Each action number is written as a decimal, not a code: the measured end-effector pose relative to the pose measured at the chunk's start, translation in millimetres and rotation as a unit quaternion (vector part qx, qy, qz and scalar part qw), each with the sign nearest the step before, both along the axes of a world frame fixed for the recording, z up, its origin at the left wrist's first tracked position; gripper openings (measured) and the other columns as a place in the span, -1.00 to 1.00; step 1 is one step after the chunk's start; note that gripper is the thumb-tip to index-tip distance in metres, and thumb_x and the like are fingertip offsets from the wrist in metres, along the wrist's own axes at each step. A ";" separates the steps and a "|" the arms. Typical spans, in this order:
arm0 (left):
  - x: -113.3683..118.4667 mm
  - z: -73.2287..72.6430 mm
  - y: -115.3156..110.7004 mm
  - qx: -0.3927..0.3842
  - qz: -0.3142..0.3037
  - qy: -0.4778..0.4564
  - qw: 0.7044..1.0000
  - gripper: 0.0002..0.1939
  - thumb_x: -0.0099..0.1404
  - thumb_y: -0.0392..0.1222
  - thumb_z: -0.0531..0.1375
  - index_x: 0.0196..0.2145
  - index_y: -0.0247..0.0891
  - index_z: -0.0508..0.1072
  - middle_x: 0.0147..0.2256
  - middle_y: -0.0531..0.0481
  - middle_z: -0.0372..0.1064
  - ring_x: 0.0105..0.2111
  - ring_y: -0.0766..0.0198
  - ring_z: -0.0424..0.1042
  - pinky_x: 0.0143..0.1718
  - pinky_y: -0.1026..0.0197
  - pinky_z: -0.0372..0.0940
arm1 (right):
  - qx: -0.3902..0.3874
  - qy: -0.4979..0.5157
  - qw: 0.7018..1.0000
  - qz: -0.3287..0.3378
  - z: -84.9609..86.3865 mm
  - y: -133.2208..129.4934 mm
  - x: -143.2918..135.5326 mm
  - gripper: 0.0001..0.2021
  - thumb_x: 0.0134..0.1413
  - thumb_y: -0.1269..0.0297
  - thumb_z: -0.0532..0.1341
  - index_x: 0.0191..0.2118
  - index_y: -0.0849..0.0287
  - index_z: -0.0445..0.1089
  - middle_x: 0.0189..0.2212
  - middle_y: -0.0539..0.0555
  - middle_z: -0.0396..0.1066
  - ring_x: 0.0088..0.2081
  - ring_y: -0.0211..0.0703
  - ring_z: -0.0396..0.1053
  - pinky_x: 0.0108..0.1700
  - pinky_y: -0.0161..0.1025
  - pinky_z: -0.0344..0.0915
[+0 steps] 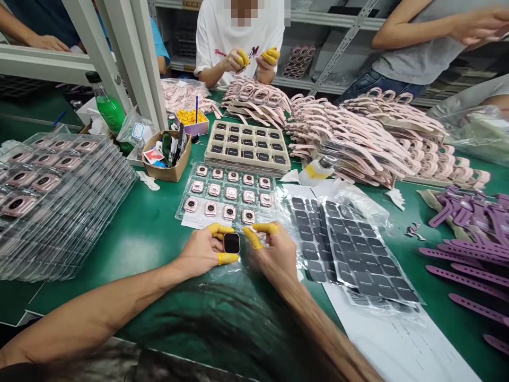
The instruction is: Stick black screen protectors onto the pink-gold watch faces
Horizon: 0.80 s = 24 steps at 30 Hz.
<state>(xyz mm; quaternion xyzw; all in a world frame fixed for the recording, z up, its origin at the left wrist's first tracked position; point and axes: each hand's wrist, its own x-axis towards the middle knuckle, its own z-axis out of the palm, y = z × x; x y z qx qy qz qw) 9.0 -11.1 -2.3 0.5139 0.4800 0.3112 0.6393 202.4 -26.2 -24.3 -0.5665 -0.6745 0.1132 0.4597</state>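
My left hand (pixel 201 253), yellow finger cots on its fingertips, grips a watch case (pixel 231 243) by its edges, the dark screen facing up. Just to the right, my right hand (pixel 277 252) has thumb and forefinger pinched together, also in yellow cots. A small whitish bit shows at those fingertips, too small to name. Beyond both hands lies a clear blister tray (pixel 239 206) of pink watch cases, most with their dark round backs up. One pocket at its near right corner holds no case. Sheets of black square stickers (pixel 358 244) lie right of my right hand.
Stacked clear trays (pixel 75 212) of watch cases rise at left. Farther back are a beige tray (pixel 209 154) of black squares, a cardboard box (pixel 175 172), a small bottle (pixel 318 168) and heaped pink straps (pixel 345 138). Purple straps (pixel 473 265) lie right. A co-worker (pixel 238 48) sits opposite.
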 end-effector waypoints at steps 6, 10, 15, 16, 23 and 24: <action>-1.7 -0.1 -0.6 0.009 -0.027 0.014 1.000 -0.41 -0.06 -0.27 0.52 -0.02 -0.30 0.59 -0.44 0.05 0.56 -0.43 0.26 0.55 -0.38 0.29 0.35 | -0.029 -0.043 0.998 0.023 -1.1 3.6 6.2 -0.78 0.31 0.00 0.26 -0.22 0.02 0.52 -0.39 0.01 0.43 -0.42 -0.14 0.35 -0.36 -0.15 0.35; -7.5 -7.7 -4.4 0.043 -0.120 0.005 0.992 -0.37 -0.04 -0.13 0.56 0.01 -0.27 0.62 -0.37 -0.03 0.63 -0.36 0.17 0.62 -0.23 0.19 0.49 | -0.007 -0.098 0.990 -0.104 5.5 7.5 29.6 -0.67 0.26 -0.01 0.29 -0.02 0.09 0.53 -0.19 0.20 0.42 -0.17 0.14 0.36 -0.11 0.13 0.40; -12.2 -17.9 -11.1 0.295 -0.258 0.043 0.919 -0.65 0.16 -0.17 0.46 -0.06 -0.15 0.71 -0.23 -0.09 0.69 -0.28 0.18 0.64 -0.13 0.25 0.50 | 0.018 -0.110 0.993 0.035 2.6 -6.8 18.1 -0.77 0.36 0.19 0.25 0.07 0.02 0.50 -0.16 0.14 0.51 -0.13 0.07 0.42 -0.09 0.06 0.42; -12.6 -18.3 -11.9 0.321 -0.273 0.044 0.906 -0.66 0.20 -0.19 0.45 -0.04 -0.13 0.71 -0.21 -0.09 0.69 -0.26 0.18 0.65 -0.11 0.26 0.50 | 0.002 -0.113 0.991 0.068 0.5 -8.0 11.7 -0.75 0.35 0.20 0.27 0.08 0.00 0.50 -0.15 0.13 0.54 -0.13 0.07 0.42 -0.09 0.05 0.42; -13.3 -9.8 -11.3 0.284 -0.341 0.083 0.892 -0.64 0.30 -0.16 0.39 0.04 0.06 0.70 -0.15 -0.04 0.71 -0.19 0.10 0.69 0.00 0.22 0.52 | -0.120 -0.103 0.984 0.086 -7.0 4.1 -4.5 -0.56 0.17 0.18 0.45 0.16 -0.03 0.51 -0.12 0.09 0.66 -0.11 0.13 0.41 -0.03 0.10 0.35; -13.1 -8.8 -11.0 0.279 -0.343 0.079 0.893 -0.63 0.29 -0.17 0.39 0.04 0.08 0.70 -0.13 -0.04 0.71 -0.17 0.09 0.69 0.03 0.21 0.51 | -0.128 -0.095 0.984 0.084 -6.6 5.3 -4.8 -0.59 0.16 0.21 0.45 0.13 -0.04 0.53 -0.15 0.09 0.66 -0.11 0.12 0.42 -0.04 0.09 0.34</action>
